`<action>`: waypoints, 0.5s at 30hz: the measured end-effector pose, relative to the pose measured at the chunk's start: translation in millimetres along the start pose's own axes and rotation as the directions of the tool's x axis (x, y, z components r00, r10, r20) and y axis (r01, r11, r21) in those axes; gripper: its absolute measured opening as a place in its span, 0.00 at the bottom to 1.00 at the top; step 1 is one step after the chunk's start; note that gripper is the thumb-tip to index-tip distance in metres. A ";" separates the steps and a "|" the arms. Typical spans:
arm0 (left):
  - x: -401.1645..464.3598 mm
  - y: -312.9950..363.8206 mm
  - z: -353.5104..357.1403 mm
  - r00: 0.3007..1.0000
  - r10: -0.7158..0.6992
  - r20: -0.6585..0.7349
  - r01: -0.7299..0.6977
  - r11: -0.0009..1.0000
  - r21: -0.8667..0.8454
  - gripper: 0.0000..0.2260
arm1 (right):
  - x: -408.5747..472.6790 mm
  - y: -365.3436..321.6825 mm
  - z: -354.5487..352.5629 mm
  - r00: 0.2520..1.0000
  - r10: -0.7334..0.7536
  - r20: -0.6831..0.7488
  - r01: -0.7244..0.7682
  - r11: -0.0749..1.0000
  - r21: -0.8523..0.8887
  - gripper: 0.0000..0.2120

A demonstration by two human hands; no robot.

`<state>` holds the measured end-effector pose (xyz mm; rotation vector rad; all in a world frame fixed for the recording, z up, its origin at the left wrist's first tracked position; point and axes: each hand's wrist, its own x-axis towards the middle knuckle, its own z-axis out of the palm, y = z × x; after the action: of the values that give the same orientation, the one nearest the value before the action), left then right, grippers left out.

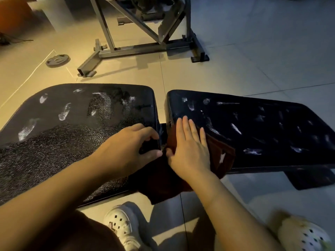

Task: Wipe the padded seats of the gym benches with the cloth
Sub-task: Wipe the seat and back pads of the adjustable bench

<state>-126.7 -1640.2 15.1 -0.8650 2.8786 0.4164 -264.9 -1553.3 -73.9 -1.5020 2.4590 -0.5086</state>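
at centre, right hand (190, 151) presses flat, fingers spread, on the cloth (219, 151); left hand (130, 144) grips the left pad (63, 133) corner. wiping right pad (262, 127); next sweep toward 3 o'clock.

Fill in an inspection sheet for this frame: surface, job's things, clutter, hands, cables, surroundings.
Surface: two black pads, left pad and right pad, both with whitish smears.
Job's things: dark red cloth on the right pad's near corner, hanging into the gap.
Clutter: weight plate on the floor.
Hands: left hand grips the left pad's corner; right hand presses flat on the cloth.
Cables: dark cord, far left, blurred.
Surroundings: tiled floor, steel frame behind.
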 end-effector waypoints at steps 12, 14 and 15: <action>21.7 -19.7 47.3 0.997 0.053 -0.061 -0.046 0.993 0.106 0.43 | -24.7 1.9 11.6 0.997 0.011 -0.082 -0.013 1.000 -0.026 0.41; 21.6 -20.0 51.1 0.994 0.055 -0.091 -0.045 0.992 0.115 0.40 | 1.3 -2.4 2.9 1.000 0.019 -0.021 -0.019 1.000 0.014 0.39; 21.1 -20.9 52.3 0.994 0.052 -0.099 -0.040 0.992 0.121 0.38 | 17.7 -3.3 0.0 0.999 0.035 0.000 -0.035 0.999 0.017 0.38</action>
<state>-131.4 -1652.9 -43.5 -0.8247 2.9849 0.2072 -270.3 -1570.4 -72.6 -1.4499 2.4702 -0.5227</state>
